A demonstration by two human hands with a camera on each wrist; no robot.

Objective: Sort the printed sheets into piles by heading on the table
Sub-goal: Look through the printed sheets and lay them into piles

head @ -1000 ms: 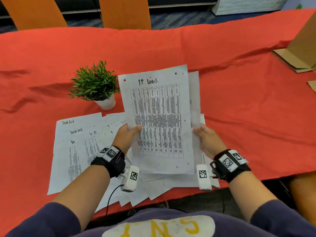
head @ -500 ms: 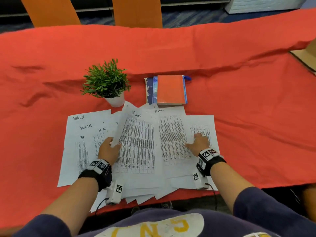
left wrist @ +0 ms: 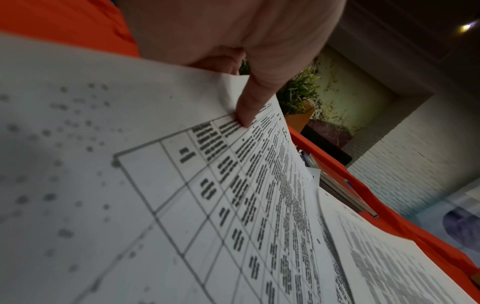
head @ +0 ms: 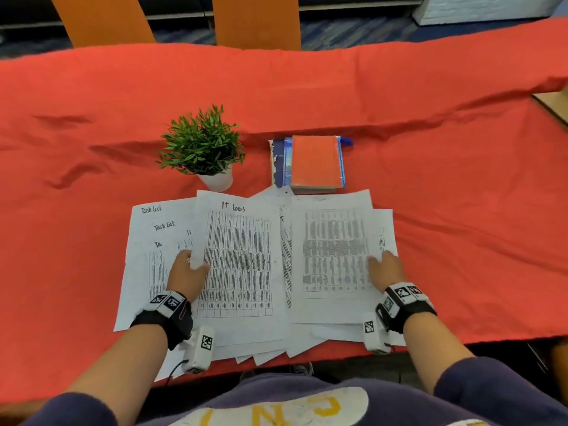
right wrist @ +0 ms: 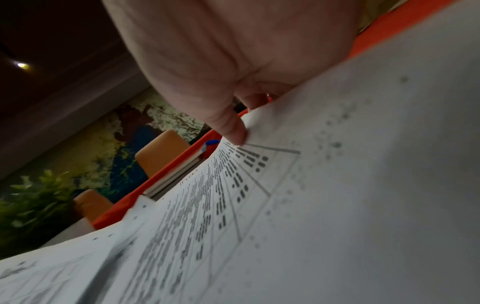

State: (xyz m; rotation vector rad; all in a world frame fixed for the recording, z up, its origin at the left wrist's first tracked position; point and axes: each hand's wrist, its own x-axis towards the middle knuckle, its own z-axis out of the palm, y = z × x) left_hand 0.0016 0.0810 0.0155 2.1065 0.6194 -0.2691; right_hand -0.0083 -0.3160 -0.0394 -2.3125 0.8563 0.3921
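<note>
Printed sheets lie fanned out on the red tablecloth (head: 461, 210) near its front edge. My left hand (head: 192, 265) pinches the left edge of the sheet headed "It logs" (head: 238, 256). In the left wrist view the thumb (left wrist: 246, 111) lies on top of that sheet (left wrist: 233, 205) with fingers beneath it. My right hand (head: 382, 264) pinches the right edge of a second table-printed sheet (head: 333, 253). Its thumb (right wrist: 231, 127) presses on that sheet (right wrist: 311, 205). Sheets headed "Task list" (head: 147, 229) lie overlapped at the left.
A small potted plant (head: 203, 146) stands just behind the sheets at the left. A stack of books with a red cover (head: 313, 161) lies behind them at the centre. Cardboard (head: 553, 106) shows at the right edge. Orange chair backs (head: 255, 23) stand beyond the table.
A second ago both hands held the sheets raised together in front of me. They have since come down to the table and apart, one sheet in each hand, side by side.
</note>
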